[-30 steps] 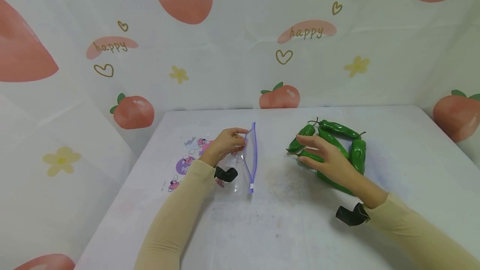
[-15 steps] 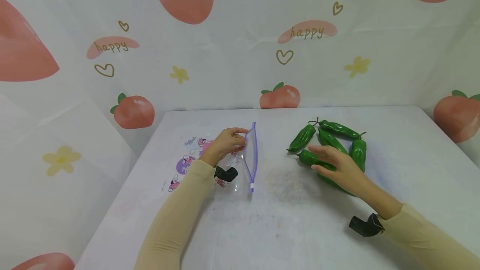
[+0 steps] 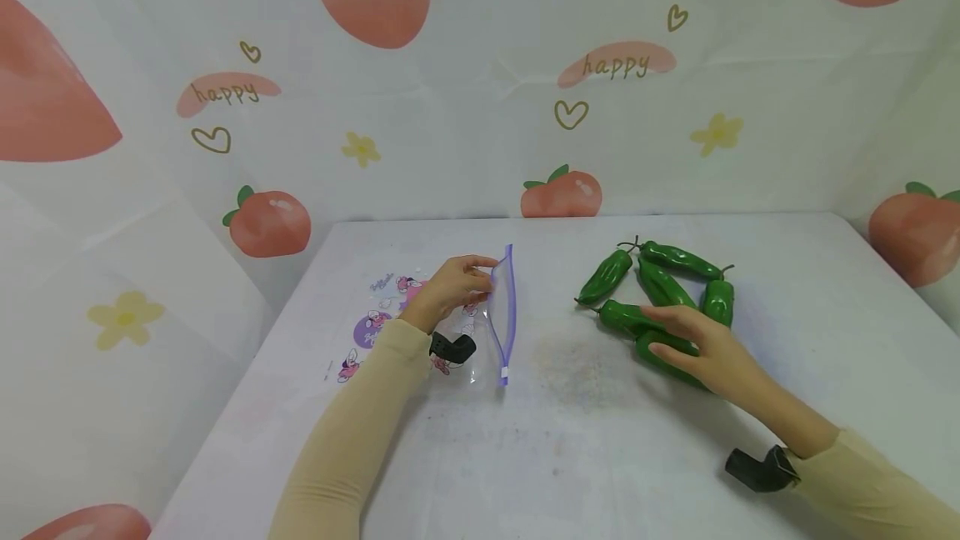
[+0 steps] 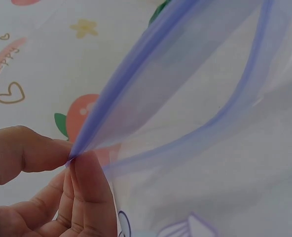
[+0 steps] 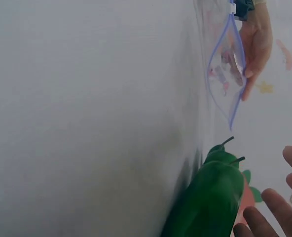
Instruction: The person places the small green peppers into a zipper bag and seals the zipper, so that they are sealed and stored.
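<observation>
My left hand [image 3: 452, 290] pinches the rim of a clear zip bag [image 3: 372, 330] printed with pink and purple cartoons. Thumb and fingers [image 4: 89, 187] meet on the purple zip edge [image 4: 111, 94], and the bag's mouth gapes toward the right. Several glossy green peppers [image 3: 603, 276] lie grouped at the right of the table. Over the nearer ones hovers my right hand [image 3: 716, 352], fingers spread and holding nothing. It partly covers the front pepper [image 3: 663, 357] and the one behind it [image 3: 626, 317]. In the right wrist view, loose fingers [image 5: 279, 212] show beside a pepper [image 5: 210, 197].
A white table [image 3: 555, 457] with faint stains carries everything. Behind it hangs a white cloth [image 3: 457, 123] with fruit, flower and "happy" prints, which also covers the sides. A white slider [image 3: 504, 372] sits at the near end of the bag's zip.
My right hand has drawn back toward the near right, from above the left peppers to over the front ones. My left hand and the bag stay in place.
</observation>
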A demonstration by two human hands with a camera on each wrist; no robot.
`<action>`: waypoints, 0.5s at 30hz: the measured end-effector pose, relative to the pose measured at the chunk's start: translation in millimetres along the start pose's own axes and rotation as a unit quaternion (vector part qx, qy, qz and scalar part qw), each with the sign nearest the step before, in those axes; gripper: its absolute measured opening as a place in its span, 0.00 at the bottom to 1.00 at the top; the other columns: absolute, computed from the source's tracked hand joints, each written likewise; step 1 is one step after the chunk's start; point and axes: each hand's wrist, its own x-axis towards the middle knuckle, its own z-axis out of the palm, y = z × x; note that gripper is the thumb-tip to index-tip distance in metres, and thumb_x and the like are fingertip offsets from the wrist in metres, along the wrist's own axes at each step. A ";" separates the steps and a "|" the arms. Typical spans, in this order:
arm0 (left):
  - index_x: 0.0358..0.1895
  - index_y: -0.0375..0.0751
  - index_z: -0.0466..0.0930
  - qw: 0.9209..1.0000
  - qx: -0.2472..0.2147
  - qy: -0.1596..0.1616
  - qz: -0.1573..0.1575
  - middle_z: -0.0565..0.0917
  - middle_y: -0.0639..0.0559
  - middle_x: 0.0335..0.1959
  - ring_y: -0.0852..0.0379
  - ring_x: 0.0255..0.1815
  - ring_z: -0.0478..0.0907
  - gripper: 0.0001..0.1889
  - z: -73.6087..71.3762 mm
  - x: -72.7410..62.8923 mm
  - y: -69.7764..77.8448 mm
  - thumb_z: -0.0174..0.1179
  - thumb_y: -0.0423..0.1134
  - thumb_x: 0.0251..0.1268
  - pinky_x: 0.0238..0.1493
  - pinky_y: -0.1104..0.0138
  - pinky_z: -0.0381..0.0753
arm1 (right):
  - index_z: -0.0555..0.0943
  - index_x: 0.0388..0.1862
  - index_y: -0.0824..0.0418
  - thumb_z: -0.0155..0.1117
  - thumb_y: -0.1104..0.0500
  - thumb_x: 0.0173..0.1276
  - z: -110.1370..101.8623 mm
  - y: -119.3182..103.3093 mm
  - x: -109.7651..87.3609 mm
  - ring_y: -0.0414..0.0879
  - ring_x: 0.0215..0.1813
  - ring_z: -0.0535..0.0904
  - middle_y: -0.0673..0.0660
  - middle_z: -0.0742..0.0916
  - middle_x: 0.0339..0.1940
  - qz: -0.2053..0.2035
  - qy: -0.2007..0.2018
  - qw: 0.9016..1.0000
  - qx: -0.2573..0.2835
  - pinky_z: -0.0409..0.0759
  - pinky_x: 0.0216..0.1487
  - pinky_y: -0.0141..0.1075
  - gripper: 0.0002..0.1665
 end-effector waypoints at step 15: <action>0.65 0.34 0.71 1.000 -0.003 -0.005 0.000 0.78 0.42 0.45 0.56 0.37 0.76 0.26 -0.1 -2.3 1.6 0.59 0.25 0.62 0.44 0.68 0.82 | 0.77 0.59 0.64 0.69 0.60 0.63 -9.0 4.8 -13.9 0.17 0.55 0.67 0.62 0.81 0.58 0.038 -0.009 0.999 -0.011 0.66 0.53 0.11 0.25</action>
